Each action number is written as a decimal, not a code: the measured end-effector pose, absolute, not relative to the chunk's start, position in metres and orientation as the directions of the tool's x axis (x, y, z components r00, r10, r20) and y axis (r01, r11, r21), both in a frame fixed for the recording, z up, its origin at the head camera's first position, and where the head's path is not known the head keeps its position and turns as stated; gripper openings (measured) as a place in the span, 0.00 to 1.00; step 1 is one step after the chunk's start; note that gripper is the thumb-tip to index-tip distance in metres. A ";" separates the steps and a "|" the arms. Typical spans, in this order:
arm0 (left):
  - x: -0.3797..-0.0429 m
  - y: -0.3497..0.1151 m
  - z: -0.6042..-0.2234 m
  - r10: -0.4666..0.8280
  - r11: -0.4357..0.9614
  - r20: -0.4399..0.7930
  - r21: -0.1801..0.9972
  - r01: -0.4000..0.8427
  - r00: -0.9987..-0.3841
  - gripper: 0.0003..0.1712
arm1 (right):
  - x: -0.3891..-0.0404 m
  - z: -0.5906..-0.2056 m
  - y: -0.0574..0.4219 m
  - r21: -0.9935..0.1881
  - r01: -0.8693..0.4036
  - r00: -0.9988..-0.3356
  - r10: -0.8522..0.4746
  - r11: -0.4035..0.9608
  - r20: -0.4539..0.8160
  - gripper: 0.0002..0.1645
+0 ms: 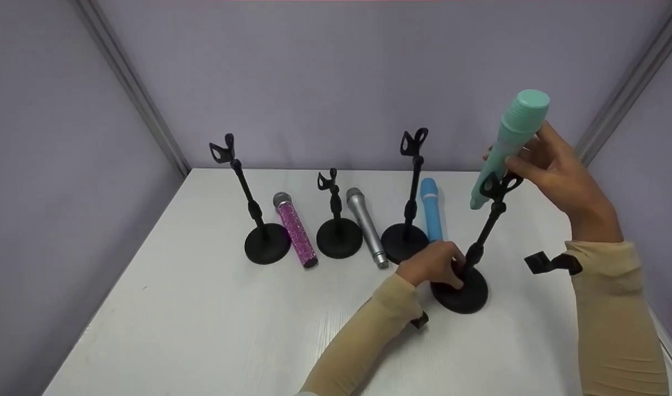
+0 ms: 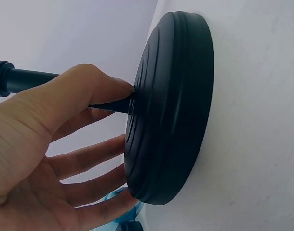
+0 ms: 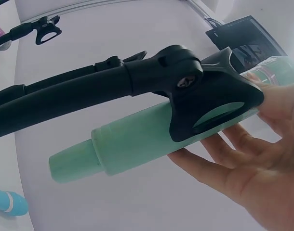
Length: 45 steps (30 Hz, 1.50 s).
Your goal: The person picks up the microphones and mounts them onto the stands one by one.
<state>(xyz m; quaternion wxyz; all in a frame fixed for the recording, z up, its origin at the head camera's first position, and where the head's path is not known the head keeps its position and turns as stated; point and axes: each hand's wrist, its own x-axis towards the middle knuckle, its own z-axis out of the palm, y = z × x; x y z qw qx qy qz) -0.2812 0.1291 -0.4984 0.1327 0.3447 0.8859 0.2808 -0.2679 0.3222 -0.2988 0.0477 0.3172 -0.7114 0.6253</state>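
My right hand holds a mint-green microphone, its head up and its tail slanting down to the left. The microphone is right at the clip of the rightmost black microphone stand. In the right wrist view the clip overlaps the microphone's body; whether it sits inside the clip I cannot tell. Low on that same stand, my left hand pinches the foot of the post, the other fingers against the round base. The base stands on the white table.
Three more black stands, left, middle and right, stand along the table with vacant clips. Between them lie a glittery pink microphone, a silver microphone and a blue microphone. Grey panels enclose the table.
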 end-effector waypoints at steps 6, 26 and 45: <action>-0.281 0.134 -0.501 0.682 0.610 -0.048 0.588 0.532 -0.730 0.14 | -0.264 -0.305 0.328 -0.847 -0.526 -0.803 -0.368 0.069 0.469 0.30; -0.288 0.133 -0.499 0.671 0.614 -0.057 0.601 0.511 -0.739 0.10 | -0.263 -0.306 0.327 -0.819 -0.568 -0.763 -0.426 0.081 0.487 0.31; -0.291 0.132 -0.499 0.667 0.613 -0.051 0.604 0.509 -0.743 0.12 | -0.269 -0.307 0.333 -0.780 -0.608 -0.716 -0.528 0.149 0.457 0.42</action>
